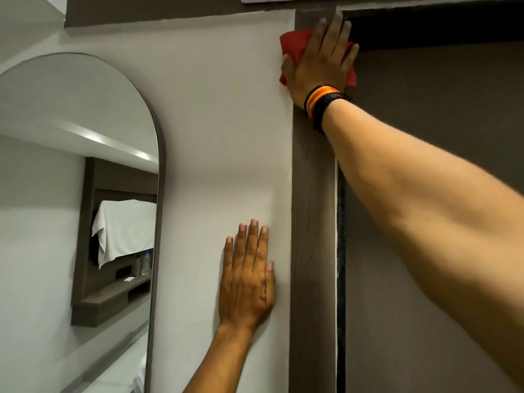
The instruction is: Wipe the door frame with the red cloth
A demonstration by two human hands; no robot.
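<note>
A dark brown wooden door frame (313,222) runs vertically right of centre, its top corner near the upper edge. My right hand (320,58) presses the red cloth (295,43) flat against the frame close to that top corner, fingers spread over the cloth. Red edges of the cloth stick out on both sides of the hand. Coloured and black bands sit on the right wrist. My left hand (246,279) lies flat and open on the white wall (221,123), just left of the frame, lower down, holding nothing.
An arched mirror (79,194) with a dark rim hangs on the wall at the left, reflecting a shelf and a white towel. The brown door (439,137) fills the right side behind my right forearm. A dark gap runs along the frame's inner edge.
</note>
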